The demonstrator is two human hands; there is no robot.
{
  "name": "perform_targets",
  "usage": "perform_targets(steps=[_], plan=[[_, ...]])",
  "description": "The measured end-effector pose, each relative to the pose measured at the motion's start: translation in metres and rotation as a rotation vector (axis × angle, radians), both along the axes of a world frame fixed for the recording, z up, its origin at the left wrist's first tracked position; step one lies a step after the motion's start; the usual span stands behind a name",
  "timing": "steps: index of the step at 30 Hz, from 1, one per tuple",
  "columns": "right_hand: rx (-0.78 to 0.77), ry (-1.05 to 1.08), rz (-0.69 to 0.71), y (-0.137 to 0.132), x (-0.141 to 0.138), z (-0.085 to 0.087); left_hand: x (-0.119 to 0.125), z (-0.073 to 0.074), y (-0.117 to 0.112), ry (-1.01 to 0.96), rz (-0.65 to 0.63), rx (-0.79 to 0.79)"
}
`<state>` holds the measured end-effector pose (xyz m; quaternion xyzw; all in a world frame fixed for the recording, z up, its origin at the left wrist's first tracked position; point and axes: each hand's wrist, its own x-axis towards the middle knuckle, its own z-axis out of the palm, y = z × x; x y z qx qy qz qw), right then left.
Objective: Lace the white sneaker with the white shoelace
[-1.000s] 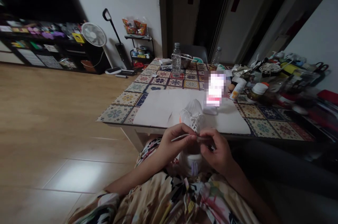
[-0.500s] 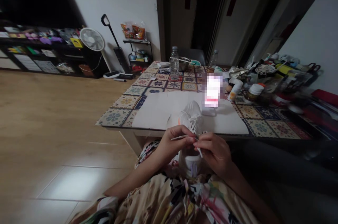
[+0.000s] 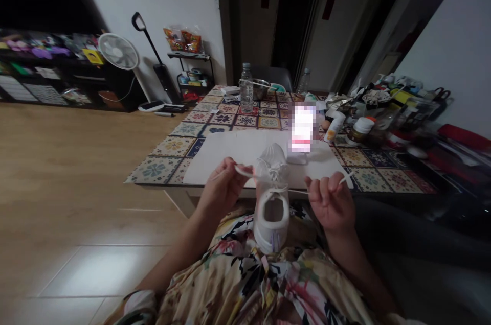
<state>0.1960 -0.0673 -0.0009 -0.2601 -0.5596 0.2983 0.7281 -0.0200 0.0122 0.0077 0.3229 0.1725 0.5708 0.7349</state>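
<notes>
A white sneaker [image 3: 271, 202] stands between my hands, its toe toward the table and its heel against my patterned clothing. To its left, my left hand [image 3: 224, 187] is closed on one end of a white shoelace [image 3: 244, 170]. On the other side, my right hand [image 3: 333, 201] is closed around the other lace end, whose tip pokes out above the fingers. The lace runs from the shoe's throat out to both hands. More lacing crosses the tongue [image 3: 275, 171].
White paper [image 3: 218, 154] covers the near part of the tile-patterned table [image 3: 163, 166]. A lit, blurred phone [image 3: 303, 128] stands beyond the shoe. Farther back are a water bottle [image 3: 246, 90] and a metal bowl [image 3: 261, 91]. Jars and clutter, including a white-lidded jar [image 3: 360, 131], crowd the right side.
My hands were together over the shoe's opening, fingers on the lace. Now they have moved apart to either side, drawing the lace ends outward. The shoe's opening has come into view.
</notes>
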Motion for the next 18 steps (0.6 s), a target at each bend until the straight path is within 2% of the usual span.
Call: perform_targets(steps=[3,6,8,11,15,17,18], plan=[[-0.107,0.122,0.074,0.009,0.024,-0.001,-0.015,-0.002,0.018,-0.104,-0.054,-0.035],[-0.154,-0.008,0.128,0.015,0.045,-0.006,-0.023,-0.008,0.026,0.054,-0.042,0.070],[-0.224,-0.160,0.174,0.016,0.050,-0.009,-0.022,-0.012,0.024,0.223,-0.049,0.138],[-0.318,-0.289,0.179,0.016,0.042,-0.009,-0.018,-0.014,0.016,0.546,-0.133,0.276],[-0.448,-0.627,0.008,0.014,0.023,-0.008,-0.013,-0.010,0.008,1.102,-0.189,0.568],[-0.498,-0.758,-0.059,0.013,0.018,-0.009,-0.013,-0.008,0.007,1.279,-0.178,0.666],[-0.519,-0.760,-0.063,0.013,0.017,-0.009,-0.013,-0.007,0.007,1.324,-0.187,0.690]])
